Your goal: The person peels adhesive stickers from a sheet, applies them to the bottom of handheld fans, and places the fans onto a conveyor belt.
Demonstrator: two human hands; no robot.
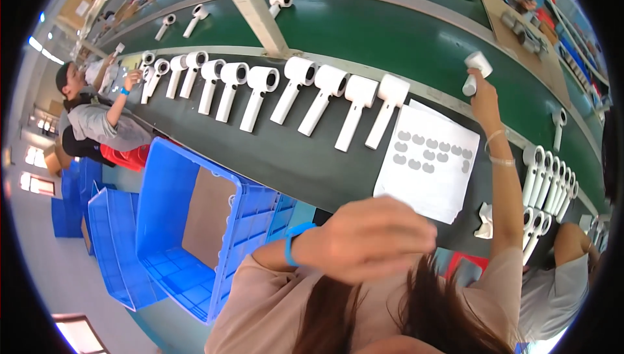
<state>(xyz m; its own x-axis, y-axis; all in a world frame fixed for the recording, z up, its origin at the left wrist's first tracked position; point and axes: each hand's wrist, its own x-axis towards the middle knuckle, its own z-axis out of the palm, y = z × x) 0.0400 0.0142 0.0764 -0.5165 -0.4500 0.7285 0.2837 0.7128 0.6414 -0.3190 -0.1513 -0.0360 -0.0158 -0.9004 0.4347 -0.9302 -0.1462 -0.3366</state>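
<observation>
A person seen from above works at a long dark-green bench (279,162) beside a parallel green conveyor belt (403,29), with a pale rail between them. The right hand (485,97), arm stretched out, has its fingers clamped around the straight handle of a white plastic device with a drum-shaped head (480,63); that device is in the air over the belt's near edge, touching neither surface as far as one can tell. The left hand (367,240), blurred, is in front of the chest by the bench's near edge; its fingers look close together, but whether they pinch anything cannot be told. Between the hands, flat on the bench, lies a stack of white paper sheets (422,188) bearing grey rounded stickers (431,143), its lower left corner hidden by the left hand. A slanting row of matching white devices (253,110) runs leftward from the sheets along the bench's far edge, and a tight cluster of similar white devices (542,184) lies toward its right end. The step in hand looks like passing one device across the rail; the next move probably calls for a steady grip and a clear spot for it.
</observation>
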